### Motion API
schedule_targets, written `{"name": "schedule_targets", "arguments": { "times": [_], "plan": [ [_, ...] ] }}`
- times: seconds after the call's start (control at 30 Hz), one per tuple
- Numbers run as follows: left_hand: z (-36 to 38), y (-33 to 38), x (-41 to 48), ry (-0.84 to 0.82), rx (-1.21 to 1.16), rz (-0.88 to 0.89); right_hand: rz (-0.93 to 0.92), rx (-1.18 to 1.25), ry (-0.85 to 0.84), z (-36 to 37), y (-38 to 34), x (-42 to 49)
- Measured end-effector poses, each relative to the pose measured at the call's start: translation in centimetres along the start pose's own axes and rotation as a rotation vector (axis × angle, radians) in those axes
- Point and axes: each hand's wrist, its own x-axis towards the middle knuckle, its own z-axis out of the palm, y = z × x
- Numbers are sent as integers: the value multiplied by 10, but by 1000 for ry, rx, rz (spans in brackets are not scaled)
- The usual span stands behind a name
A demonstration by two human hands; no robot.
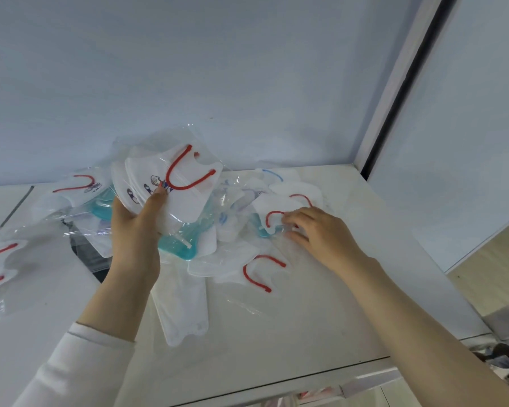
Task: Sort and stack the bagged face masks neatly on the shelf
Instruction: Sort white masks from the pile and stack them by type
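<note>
- The left arm wears a long white sleeve of smooth, soft-looking cloth.
- The sleeve ends in a plain cuff, with a thin grey line running along its edge.
- Beyond the cuff, the wrist and the left hand are bare.
- The right hand and right forearm are bare to the picture's edge.

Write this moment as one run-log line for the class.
left hand: holds cartoon-print bagged masks | right hand: touches red-loop mask in pile | shelf: masks unsorted
</note>
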Motion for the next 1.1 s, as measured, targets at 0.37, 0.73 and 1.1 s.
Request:
{"name": "schedule_targets", "arguments": {
  "times": [0.37, 0.73, 1.1],
  "plan": [
    [15, -6, -15, -65, 73, 29, 762, 1421, 352, -79, -17, -4],
    [53, -19, -63, -413, 177, 25, 726, 1195, 259, -48, -56, -4],
    [10, -7, -22, -250, 217, 3, 462, 1018, 311, -37, -36, 34]
  ]
}}
